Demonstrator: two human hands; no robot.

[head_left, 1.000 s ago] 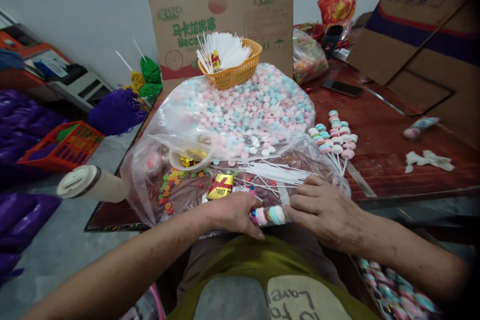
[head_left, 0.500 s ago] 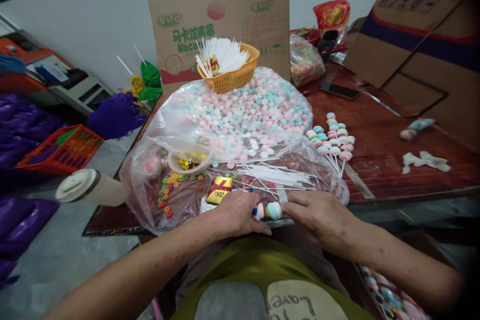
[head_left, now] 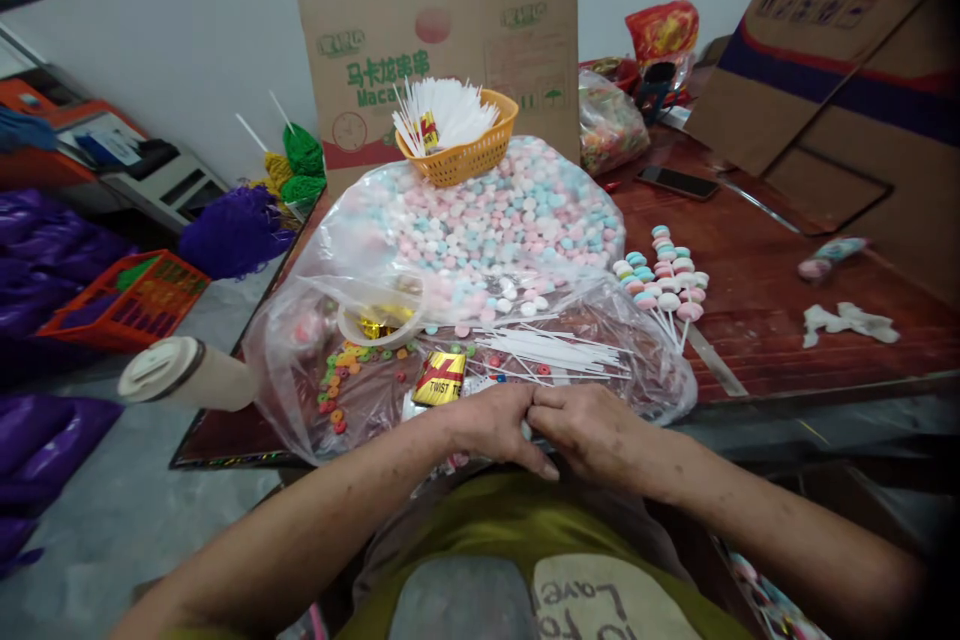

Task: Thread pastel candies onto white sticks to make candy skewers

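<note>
At the table's front edge my left hand point(head_left: 504, 423) is closed round a candy skewer, which it mostly hides; a pale bit shows between the hands and pink below the left wrist. My right hand point(head_left: 596, 432) presses against the left one, its fingers curled, and what they pinch is hidden. Just beyond lie a yellow twist tie packet point(head_left: 439, 378) and a pile of white sticks point(head_left: 551, 350). Small coloured rings point(head_left: 335, 415) are scattered to the left, near a translucent tub point(head_left: 381, 335) with gold ties inside.
A big clear bag of pastel candies point(head_left: 495, 220) spreads behind, carrying an orange basket point(head_left: 469, 155) of white strips. Finished candy skewers point(head_left: 667, 280) lie right, with a phone point(head_left: 677, 182) farther back. A lidded cup point(head_left: 187, 373) leans at the left edge. Cardboard point(head_left: 442, 30) stands behind.
My right hand has moved left along the skewer until it meets my left hand. The pastel candies that showed between the hands are now almost wholly covered.
</note>
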